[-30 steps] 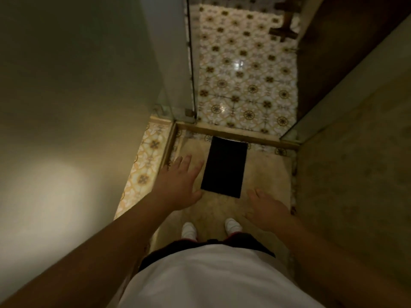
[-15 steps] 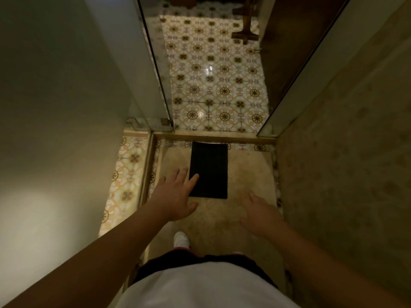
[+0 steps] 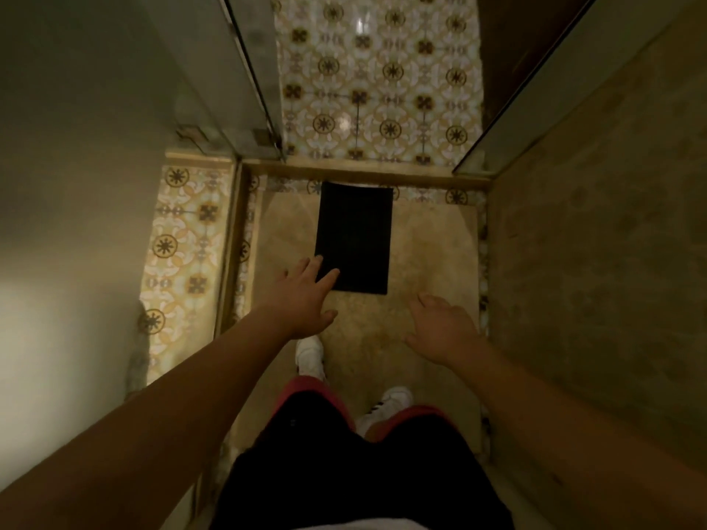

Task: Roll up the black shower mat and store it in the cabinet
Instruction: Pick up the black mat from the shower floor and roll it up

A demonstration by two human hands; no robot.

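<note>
We see the black shower mat [image 3: 354, 239] lying flat and unrolled on the beige shower floor [image 3: 428, 254] by the threshold. Our left hand [image 3: 302, 300] and right hand [image 3: 440, 327] reach toward it, fingers spread, holding nothing.

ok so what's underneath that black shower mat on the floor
The black shower mat lies flat on the beige stone shower floor; its far end overlaps the patterned border tiles. What is directly beneath it is covered. The left hand overlaps its near corner.
</note>
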